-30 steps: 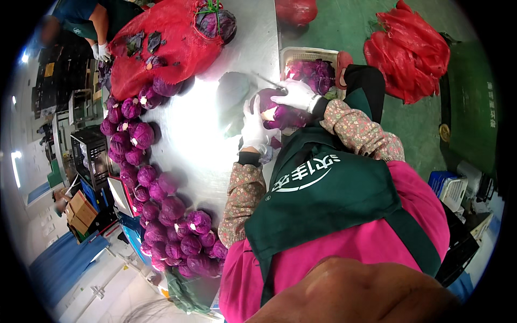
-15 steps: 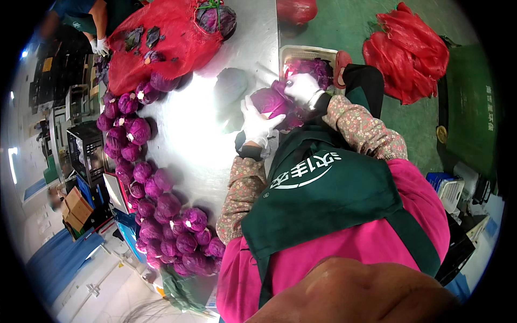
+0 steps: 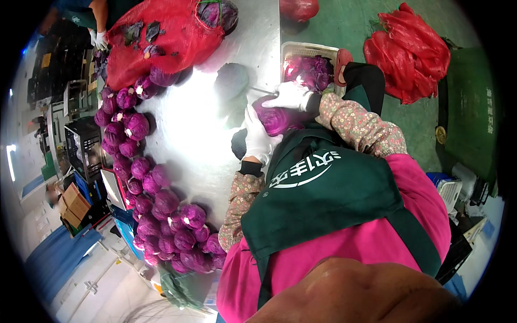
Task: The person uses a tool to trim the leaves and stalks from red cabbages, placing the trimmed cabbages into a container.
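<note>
left hand (image 3: 257,134) gripped red cabbage (image 3: 276,118) at steel table (image 3: 194,145) near edge | right hand (image 3: 291,97) clasped its far side | head roundish, long axis and pointing unclear | crate (image 3: 301,51) just beyond

Mesh sack (image 3: 161,43): red netting, lying on the counter (image 3: 199,140) at the far left, dark leaf scraps on top of it.
Red bags (image 3: 412,51): a heap of empty net sacks on the green floor to my right.
Cardboard boxes (image 3: 72,202): brown, stacked low at my left beyond the counter edge.
Apron mark (image 3: 304,169): white lettering and a curved stripe on my green apron.
Green board (image 3: 476,113): dark, pale lettering, far right.
</note>
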Demonstrator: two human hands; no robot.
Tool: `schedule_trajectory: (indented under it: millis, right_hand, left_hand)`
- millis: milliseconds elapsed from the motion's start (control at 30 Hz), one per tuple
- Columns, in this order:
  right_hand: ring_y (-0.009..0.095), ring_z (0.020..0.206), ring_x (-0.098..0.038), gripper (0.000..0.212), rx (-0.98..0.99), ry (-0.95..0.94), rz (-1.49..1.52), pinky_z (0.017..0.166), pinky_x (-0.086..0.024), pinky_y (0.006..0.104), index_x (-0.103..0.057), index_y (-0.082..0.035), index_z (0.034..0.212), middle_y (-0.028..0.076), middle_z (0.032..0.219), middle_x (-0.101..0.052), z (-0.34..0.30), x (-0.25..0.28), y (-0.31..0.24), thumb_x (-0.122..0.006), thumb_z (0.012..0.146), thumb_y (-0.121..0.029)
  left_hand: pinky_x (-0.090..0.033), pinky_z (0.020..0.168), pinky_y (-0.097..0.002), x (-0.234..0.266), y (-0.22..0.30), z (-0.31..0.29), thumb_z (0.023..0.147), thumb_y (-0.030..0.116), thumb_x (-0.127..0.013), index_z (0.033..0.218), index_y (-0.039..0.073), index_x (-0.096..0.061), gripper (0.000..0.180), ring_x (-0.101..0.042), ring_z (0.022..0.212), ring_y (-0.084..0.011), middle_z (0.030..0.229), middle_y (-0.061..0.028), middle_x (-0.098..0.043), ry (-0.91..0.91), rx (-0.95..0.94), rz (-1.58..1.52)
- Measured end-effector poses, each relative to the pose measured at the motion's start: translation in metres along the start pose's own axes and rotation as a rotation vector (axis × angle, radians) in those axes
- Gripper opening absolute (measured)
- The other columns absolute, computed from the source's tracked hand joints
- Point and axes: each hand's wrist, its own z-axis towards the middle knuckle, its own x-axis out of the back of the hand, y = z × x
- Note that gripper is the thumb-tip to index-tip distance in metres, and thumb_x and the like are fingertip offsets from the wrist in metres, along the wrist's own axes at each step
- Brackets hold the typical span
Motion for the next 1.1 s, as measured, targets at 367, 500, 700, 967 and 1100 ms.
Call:
schedule_trajectory:
  millis: [367, 500, 700, 967, 1100]
  right_hand:
    - [0.023, 0.06, -0.072, 0.04, -0.24, -0.223, 0.074, 0.066, -0.058, 0.0344, -0.076, -0.004, 0.082, 0.011, 0.062, -0.07, -0.009, 0.033, -0.023, -0.064, 0.079, -0.042]
    - [0.023, 0.059, -0.072, 0.03, -0.287, -0.093, 0.133, 0.065, -0.058, 0.0356, -0.074, -0.003, 0.082, 0.013, 0.066, -0.071, -0.005, 0.025, 0.009, -0.065, 0.08, -0.031]
    - [0.036, 0.085, -0.072, 0.041, -0.312, 0.139, -0.304, 0.074, -0.057, 0.0464, -0.075, -0.006, 0.098, 0.017, 0.086, -0.073, -0.012, -0.004, 0.099, -0.071, 0.078, -0.041]
    - [0.039, 0.084, -0.07, 0.052, -0.068, -0.032, 0.175, 0.079, -0.054, 0.0449, -0.071, -0.004, 0.093, 0.021, 0.085, -0.071, -0.026, -0.014, -0.009, -0.071, 0.076, -0.053]
    - [0.039, 0.084, -0.07, 0.044, -0.118, -0.05, 0.056, 0.079, -0.055, 0.0444, -0.071, -0.004, 0.093, 0.021, 0.085, -0.071, -0.018, -0.019, -0.011, -0.071, 0.075, -0.044]
  left_hand:
    - [-0.038, 0.113, -0.0431, 0.011, 0.007, -0.004, 0.052, 0.04, -0.098, 0.151, -0.008, -0.024, 0.132, -0.044, 0.134, -0.0394, 0.143, -0.027, -0.042, 0.101, -0.038, -0.169]
    - [-0.043, 0.109, -0.0424, 0.01, -0.016, 0.0, 0.053, 0.032, -0.098, 0.15, -0.002, -0.03, 0.123, -0.05, 0.128, -0.0356, 0.139, -0.0233, -0.045, 0.114, -0.035, -0.241]
    - [-0.047, 0.103, -0.0386, 0.01, -0.063, 0.02, 0.064, 0.027, -0.095, 0.139, -0.003, -0.041, 0.096, -0.056, 0.122, -0.0271, 0.13, -0.0173, -0.057, 0.052, 0.014, -0.774]
    - [-0.046, 0.105, -0.0383, 0.003, -0.062, 0.022, 0.066, 0.023, -0.094, 0.141, -0.004, -0.039, 0.097, -0.056, 0.123, -0.0261, 0.132, -0.0165, -0.055, 0.071, 0.013, -0.816]
    - [-0.046, 0.104, -0.0385, 0.001, -0.067, 0.021, 0.066, 0.023, -0.094, 0.141, -0.005, -0.038, 0.097, -0.055, 0.123, -0.0267, 0.131, -0.0166, -0.055, 0.104, 0.02, -0.743]
